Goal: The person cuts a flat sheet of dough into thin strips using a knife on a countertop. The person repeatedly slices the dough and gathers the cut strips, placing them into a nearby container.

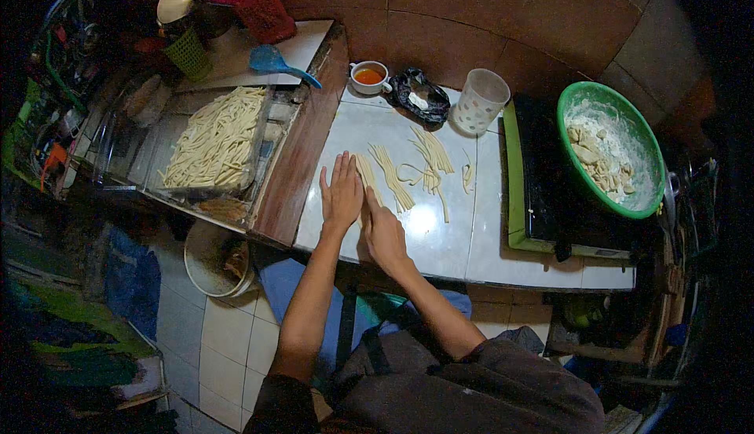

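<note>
My left hand (341, 197) lies flat, fingers stretched out, along the left edge of a flat strip of pale dough (367, 176) on the white tiled counter (442, 251). Close on the other side, my right hand (386, 235) is curled with its index finger pointing forward along the dough. Whether a tool is under that hand is hidden. Just to the right lies a bundle of cut dough strips (391, 176). Farther right are a looser bundle of strips (435, 154) and a few thin scraps (468, 173).
A clear plastic tray (254, 178) on the left holds many cut strips. Behind stand a cup of orange liquid (369, 87), a black plastic bag with white powder (433, 107) and a plastic tumbler (480, 104). A green basin (660, 157) with floury dough rests on the stove (542, 210).
</note>
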The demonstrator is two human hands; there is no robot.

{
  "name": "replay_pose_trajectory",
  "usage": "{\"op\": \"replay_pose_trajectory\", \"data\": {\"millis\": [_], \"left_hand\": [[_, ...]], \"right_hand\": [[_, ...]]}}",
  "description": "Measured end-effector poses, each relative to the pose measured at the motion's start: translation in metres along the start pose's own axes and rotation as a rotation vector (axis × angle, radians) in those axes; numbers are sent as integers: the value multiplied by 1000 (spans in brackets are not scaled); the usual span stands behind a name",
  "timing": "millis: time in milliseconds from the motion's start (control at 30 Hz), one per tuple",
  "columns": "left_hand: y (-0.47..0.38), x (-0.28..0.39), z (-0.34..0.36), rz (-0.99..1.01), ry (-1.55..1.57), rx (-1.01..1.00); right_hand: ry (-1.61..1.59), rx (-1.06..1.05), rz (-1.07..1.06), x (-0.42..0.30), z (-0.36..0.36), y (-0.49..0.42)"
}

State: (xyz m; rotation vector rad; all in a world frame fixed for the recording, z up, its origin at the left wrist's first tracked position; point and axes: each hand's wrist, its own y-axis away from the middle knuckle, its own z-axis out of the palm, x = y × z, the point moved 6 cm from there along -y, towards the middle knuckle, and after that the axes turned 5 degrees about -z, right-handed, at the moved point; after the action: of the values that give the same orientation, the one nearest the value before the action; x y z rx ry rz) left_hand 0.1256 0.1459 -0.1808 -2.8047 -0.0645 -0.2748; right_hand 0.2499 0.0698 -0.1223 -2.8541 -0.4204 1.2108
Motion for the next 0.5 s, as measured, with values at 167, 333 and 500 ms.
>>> {"op": "replay_pose_trajectory", "data": {"millis": [167, 333, 500], "left_hand": [[2, -1, 1, 29, -7, 58], [0, -2, 6, 13, -60, 34], [-1, -4, 11, 2, -147, -25]], "right_hand": [[23, 4, -46, 6, 20, -40], [31, -10, -21, 12, 29, -46], [83, -86, 6, 15, 33, -52]]}}
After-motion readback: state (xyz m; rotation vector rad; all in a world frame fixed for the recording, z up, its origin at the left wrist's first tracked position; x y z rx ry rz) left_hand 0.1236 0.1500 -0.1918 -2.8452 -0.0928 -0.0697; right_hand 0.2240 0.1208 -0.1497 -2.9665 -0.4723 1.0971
